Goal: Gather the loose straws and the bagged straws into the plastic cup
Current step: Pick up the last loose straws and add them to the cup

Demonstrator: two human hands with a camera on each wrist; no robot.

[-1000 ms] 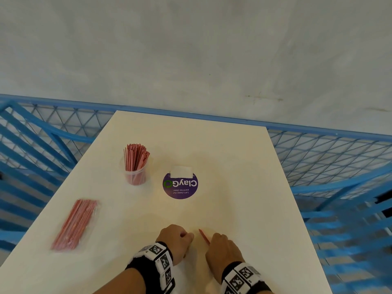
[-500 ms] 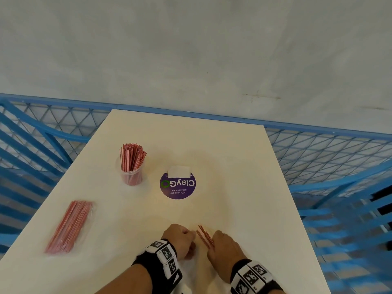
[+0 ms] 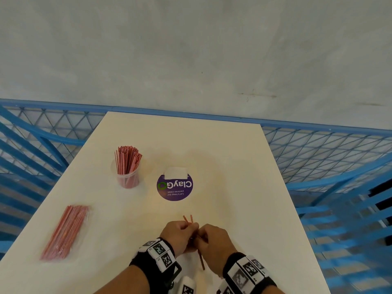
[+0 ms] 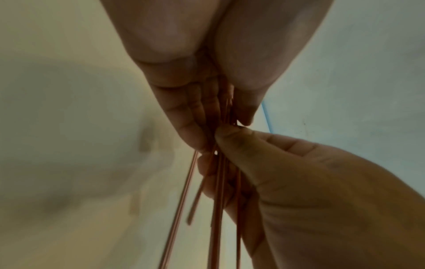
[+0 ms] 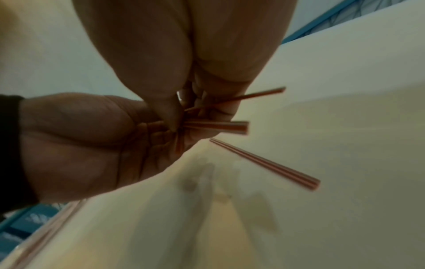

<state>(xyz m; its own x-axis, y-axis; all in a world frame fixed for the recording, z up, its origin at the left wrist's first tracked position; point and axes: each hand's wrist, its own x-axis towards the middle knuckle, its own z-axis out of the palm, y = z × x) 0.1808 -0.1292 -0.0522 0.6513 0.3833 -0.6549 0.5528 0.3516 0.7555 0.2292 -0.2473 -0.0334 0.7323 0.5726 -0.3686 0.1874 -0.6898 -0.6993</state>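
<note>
A clear plastic cup (image 3: 128, 178) holding a bunch of red-striped straws stands at the table's left middle. The bagged straws (image 3: 66, 231) lie flat near the left edge; they also show blurred as the bagged straws (image 5: 43, 229). At the near edge, my left hand (image 3: 190, 228) and right hand (image 3: 201, 232) meet, and both pinch a small bundle of loose straws (image 3: 200, 258). In the left wrist view, my left hand (image 4: 222, 122) and the right thumb (image 4: 232, 135) clamp the loose straws (image 4: 218, 200). The right wrist view shows my right hand (image 5: 184, 112) on the loose straws (image 5: 220, 126), their ends splayed.
A round purple ClayGo sticker (image 3: 174, 186) with a white tape patch lies on the cream table (image 3: 233, 187) between the cup and my hands. Blue mesh railing (image 3: 318, 158) surrounds the table on three sides. A grey floor lies beyond.
The loose straws have come up off the table into both hands. My hands have closed together, and the straw ends now poke up between them.
</note>
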